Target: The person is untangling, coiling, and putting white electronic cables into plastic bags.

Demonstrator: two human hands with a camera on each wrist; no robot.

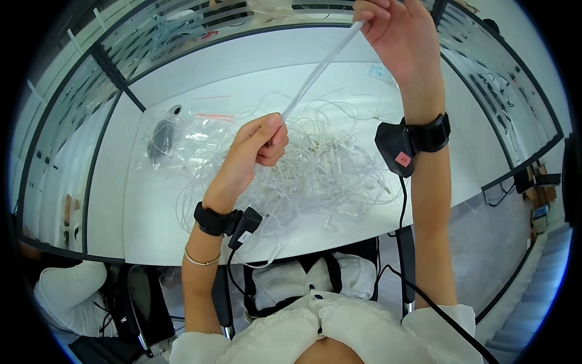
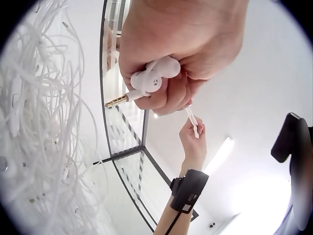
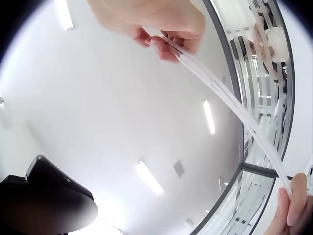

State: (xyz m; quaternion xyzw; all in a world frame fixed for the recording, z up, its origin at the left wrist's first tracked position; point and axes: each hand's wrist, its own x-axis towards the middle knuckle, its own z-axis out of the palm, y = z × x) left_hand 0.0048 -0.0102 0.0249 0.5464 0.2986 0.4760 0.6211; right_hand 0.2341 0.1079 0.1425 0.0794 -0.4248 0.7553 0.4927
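White wired earphones are held between both hands, their folded cable [image 1: 322,68] stretched taut and slanting up to the right. My left hand [image 1: 254,145] grips the lower end in curled fingers. In the left wrist view, the white earbuds [image 2: 148,82] and a gold plug [image 2: 117,101] stick out of that fist. Raised at the top of the head view, my right hand [image 1: 403,45] pinches the upper end of the cable between thumb and fingers. Below the hands, a tangled pile of white earphones [image 1: 327,161] lies on the white table [image 1: 157,227].
A clear plastic bag [image 1: 200,136] lies at the table's left, beside a dark grey object [image 1: 162,139]. Glass-topped partitions [image 1: 115,67] border the table on the left, back and right. A small pale blue packet [image 1: 379,72] lies at the back right. Another person's sleeve [image 1: 70,291] shows lower left.
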